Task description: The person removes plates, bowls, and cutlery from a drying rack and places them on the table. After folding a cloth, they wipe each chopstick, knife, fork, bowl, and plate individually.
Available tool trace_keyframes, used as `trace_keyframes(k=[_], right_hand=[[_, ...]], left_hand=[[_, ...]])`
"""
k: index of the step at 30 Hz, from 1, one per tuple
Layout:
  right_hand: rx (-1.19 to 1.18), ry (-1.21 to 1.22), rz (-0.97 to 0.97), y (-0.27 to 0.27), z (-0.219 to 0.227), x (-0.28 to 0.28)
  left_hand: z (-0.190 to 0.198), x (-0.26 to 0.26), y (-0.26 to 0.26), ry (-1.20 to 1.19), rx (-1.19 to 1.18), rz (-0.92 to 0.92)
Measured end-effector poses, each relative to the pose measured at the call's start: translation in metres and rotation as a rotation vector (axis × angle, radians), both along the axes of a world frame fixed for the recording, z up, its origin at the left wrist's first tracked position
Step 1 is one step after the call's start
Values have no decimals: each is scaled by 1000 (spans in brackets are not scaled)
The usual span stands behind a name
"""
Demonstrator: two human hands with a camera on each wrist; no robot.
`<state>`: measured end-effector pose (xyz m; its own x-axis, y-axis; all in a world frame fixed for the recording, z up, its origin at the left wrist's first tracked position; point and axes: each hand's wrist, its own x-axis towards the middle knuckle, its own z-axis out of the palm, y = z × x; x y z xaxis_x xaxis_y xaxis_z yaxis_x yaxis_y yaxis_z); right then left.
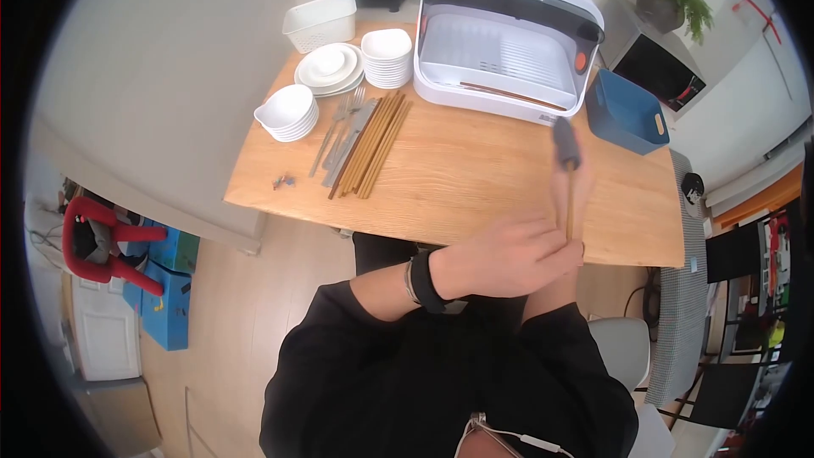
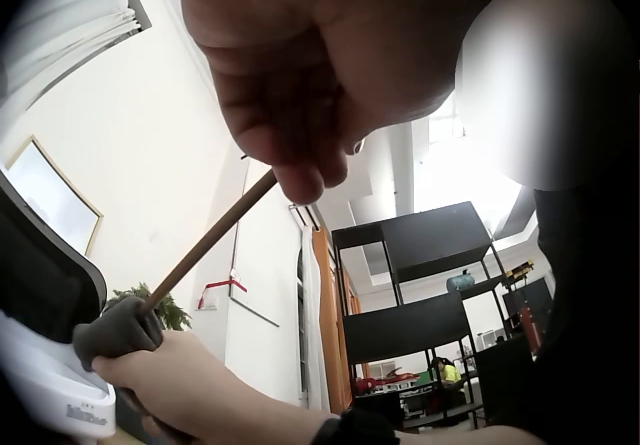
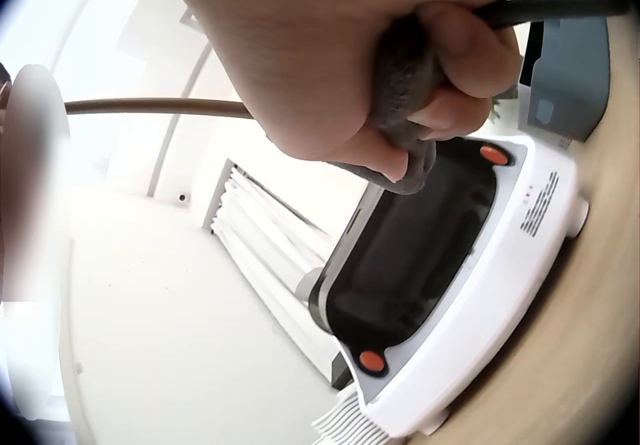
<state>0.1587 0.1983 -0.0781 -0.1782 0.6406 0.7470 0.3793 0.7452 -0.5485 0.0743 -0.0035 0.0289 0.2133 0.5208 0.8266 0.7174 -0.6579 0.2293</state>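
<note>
My left hand (image 1: 509, 256) pinches the near end of a brown chopstick (image 1: 571, 208) above the table's front edge. A dark grey cloth (image 1: 565, 144) is wrapped round the far part, and my right hand (image 1: 580, 191) holds it there. In the left wrist view, the fingertips of my left hand (image 2: 320, 65) are on one end of the chopstick (image 2: 215, 233); the cloth (image 2: 118, 331) sits in my right hand (image 2: 190, 380) at the other. The right wrist view has my right hand (image 3: 310, 55) curled round the bunched cloth (image 3: 400, 80), with the chopstick (image 3: 160, 107) emerging leftwards.
On the table (image 1: 475, 178) lie several chopsticks (image 1: 373, 148) beside forks and knives (image 1: 339, 140). White bowls (image 1: 288, 112), plates (image 1: 329, 68) and a basket (image 1: 320, 21) stand left. Behind are a white dish cabinet (image 1: 500, 97) with a chopstick inside and a blue bin (image 1: 627, 114).
</note>
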Motion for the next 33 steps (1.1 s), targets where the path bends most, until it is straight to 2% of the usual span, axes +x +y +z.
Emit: trace_keyframes(k=[2, 4, 6, 8, 9, 11, 12, 14, 15, 17, 21, 23, 25, 26, 28, 29, 31, 33], right_hand=[[-774, 665, 117, 30, 19, 40], [-1014, 1250, 591, 38, 36, 90], [-955, 1269, 604, 33, 41, 111], [-873, 1220, 627, 20, 52, 114], [-863, 1226, 621, 12, 54, 112], [-880, 1176, 505, 0, 58, 108], [-878, 1146, 477, -6, 60, 106], [-900, 1136, 486, -8, 57, 107], [-933, 1122, 498, -8, 56, 107], [-944, 1117, 523, -8, 54, 106], [-997, 1188, 651, -6, 53, 103], [-1013, 1254, 697, -6, 48, 102], [-1009, 1272, 772, -4, 46, 102], [-1017, 1276, 771, -5, 45, 100], [-1032, 1288, 774, -5, 44, 92], [-1036, 1290, 783, -4, 42, 90], [-1079, 1284, 797, -3, 39, 86], [-1082, 1273, 797, -5, 39, 81]], left_hand=[[-2, -19, 3, -195, 78, 55], [-10, -49, 25, -1126, -283, -9], [-30, -105, 59, -1344, -291, -175], [-52, -138, 89, -1477, -275, -145], [-63, -149, 103, -1473, -281, -155], [-83, -163, 128, -1685, -292, -163], [-93, -166, 139, -1682, -294, -174], [-100, -167, 150, -1784, -392, -150], [-105, -167, 155, -1785, -391, -152], [-103, -160, 157, -1607, -651, -31], [-104, -157, 135, -1511, -771, 10], [-114, -175, 100, -932, -774, 459], [-127, -192, 71, -517, -752, 782], [-126, -193, 56, -515, -758, 788], [-119, -196, 33, -422, -812, 984], [-120, -197, 27, -420, -807, 993], [-128, -200, 19, -231, -873, 1065], [-136, -202, 21, -200, -881, 1094]])
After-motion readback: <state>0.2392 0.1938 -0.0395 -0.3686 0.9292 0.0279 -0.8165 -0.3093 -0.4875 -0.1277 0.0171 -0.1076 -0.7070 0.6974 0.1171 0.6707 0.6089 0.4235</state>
